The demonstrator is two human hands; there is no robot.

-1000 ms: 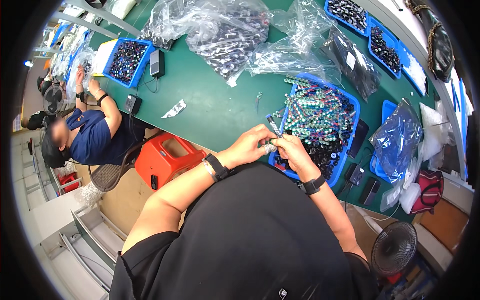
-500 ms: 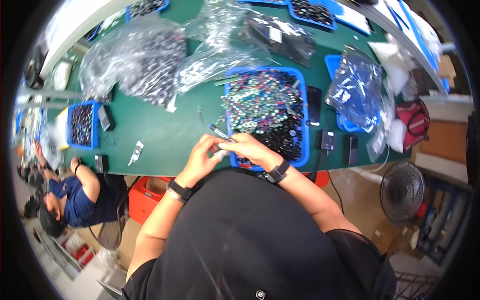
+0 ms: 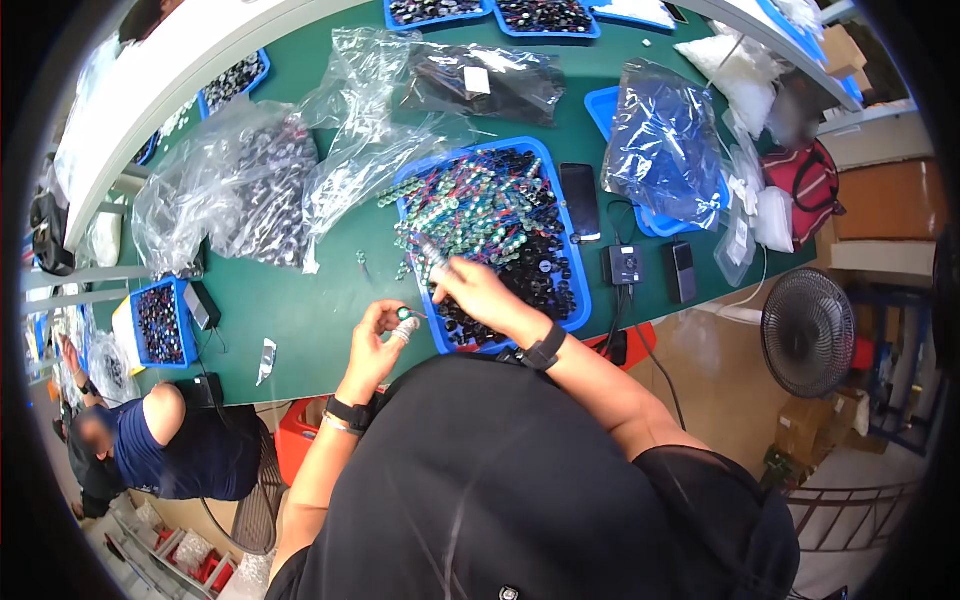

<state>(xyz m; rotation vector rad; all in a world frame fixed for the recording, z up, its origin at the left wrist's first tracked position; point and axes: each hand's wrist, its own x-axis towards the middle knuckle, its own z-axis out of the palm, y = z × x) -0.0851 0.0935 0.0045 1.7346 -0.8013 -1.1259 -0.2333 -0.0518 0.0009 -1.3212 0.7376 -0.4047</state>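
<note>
While the right hand (image 3: 480, 297) extends over the near left part of a blue tray (image 3: 577, 270), its fingers are drawn narrow on a slim tool (image 3: 431, 250), whose far end is blurred against the tray's contents. The left hand (image 3: 374, 343) stands just outside the tray's near left corner, thumb and fingertip pinched on a small round part (image 3: 404, 313) with a green centre; a pale ribbed wrap (image 3: 407, 328) covers one digit. The two hands are apart. From where I stand, the tray holds a tangled heap of wired green-tipped pieces (image 3: 465, 205) at its far side, some overhanging the left rim, and loose black caps (image 3: 545, 287) at its near and right side. One loose green-tipped piece (image 3: 362, 264) lies on the green surface (image 3: 325, 325), left of the tray. Just beside the tray's right rim lies a dark flat phone (image 3: 580, 200); right of it are a black control box (image 3: 621, 265) with cables and a dark upright device (image 3: 681, 272). Farther back, a clear bag (image 3: 662, 150) lies over a second blue tray (image 3: 600, 103). To the left rest a large clear bag of small dark parts (image 3: 262, 200) and, nearer the edge, a silvery scrap (image 3: 266, 361). A co-worker in dark blue (image 3: 185, 450) sits at far left.
</note>
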